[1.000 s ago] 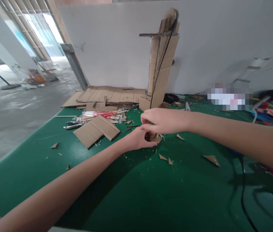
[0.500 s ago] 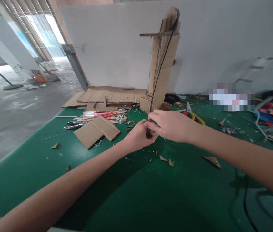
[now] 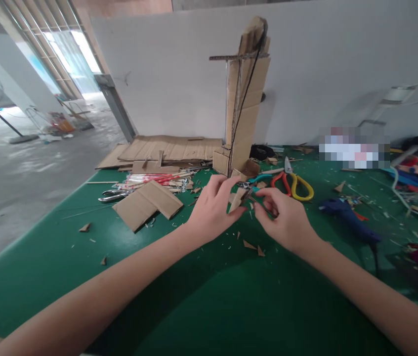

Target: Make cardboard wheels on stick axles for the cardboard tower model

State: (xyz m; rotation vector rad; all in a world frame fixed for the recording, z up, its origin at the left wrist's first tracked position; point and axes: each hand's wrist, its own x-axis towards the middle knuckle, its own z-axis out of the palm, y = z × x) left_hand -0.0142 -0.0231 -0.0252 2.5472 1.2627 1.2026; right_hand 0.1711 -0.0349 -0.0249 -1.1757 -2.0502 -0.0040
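My left hand (image 3: 212, 207) pinches a small cardboard piece (image 3: 237, 199) above the green table (image 3: 201, 296). My right hand (image 3: 286, 220) is just right of the piece, with its fingertips pinched together close to the piece's tip. I cannot make out whether they grip anything. Both hands are a little in front of the foot of a tall cardboard tower (image 3: 244, 99) that has a dark cord running down it. Small triangular cardboard scraps (image 3: 249, 244) lie on the table under the hands.
Scissors with red and yellow handles (image 3: 294, 185) and a teal-handled tool (image 3: 260, 178) lie behind my right hand. A blue glue gun (image 3: 346, 212) is to the right. At the left are a folded cardboard sheet (image 3: 147, 202), metal pliers (image 3: 112, 194), red-white sticks (image 3: 153, 176) and stacked flat cardboard (image 3: 172, 148).
My right hand has drawn back from over the left hand to the right and nearer to me. The cardboard piece now shows in my left fingers. The scissors and glue gun came into view.
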